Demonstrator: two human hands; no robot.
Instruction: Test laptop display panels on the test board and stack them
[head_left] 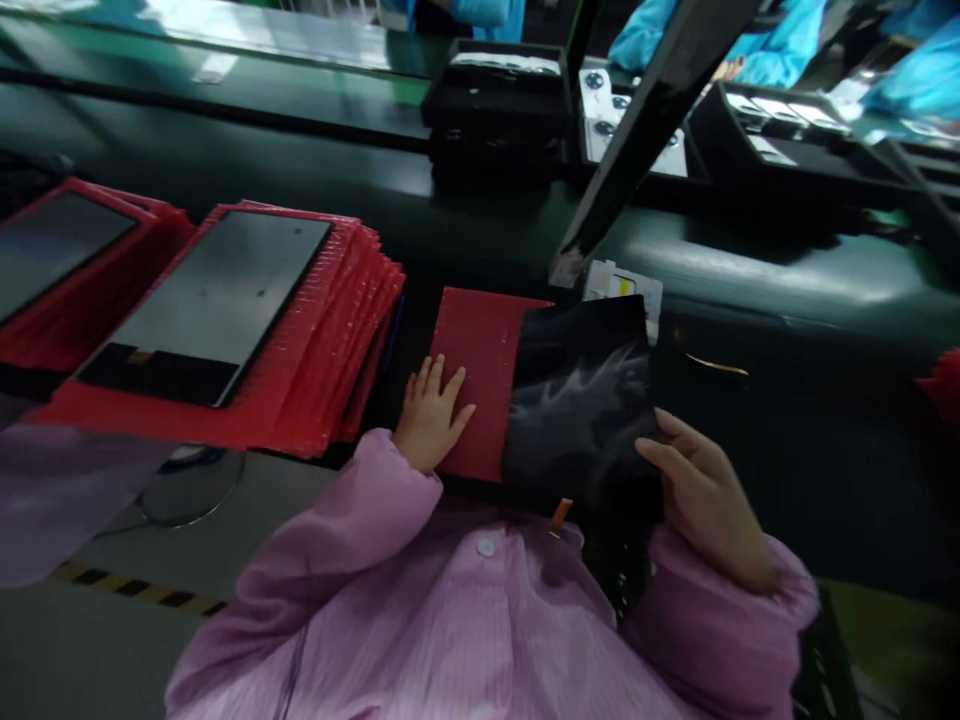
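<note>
My left hand [431, 412] lies flat, fingers stretched out, on a red bubble sleeve [476, 370] at the near edge of the green bench. A black glossy screen panel [581, 400] sits partly inside that sleeve, sticking out to the right. My right hand [701, 490] grips the panel's right edge, thumb on top. A small orange flex tail [559, 515] hangs from the panel's near edge. Both arms wear pink sleeves.
A stack of red sleeves with a dark panel on top [217, 300] lies to the left, another stack [52, 250] beyond it. Black trays [499, 95] stand at the back. A slanted black post [637, 130] rises ahead. People in blue work across the bench.
</note>
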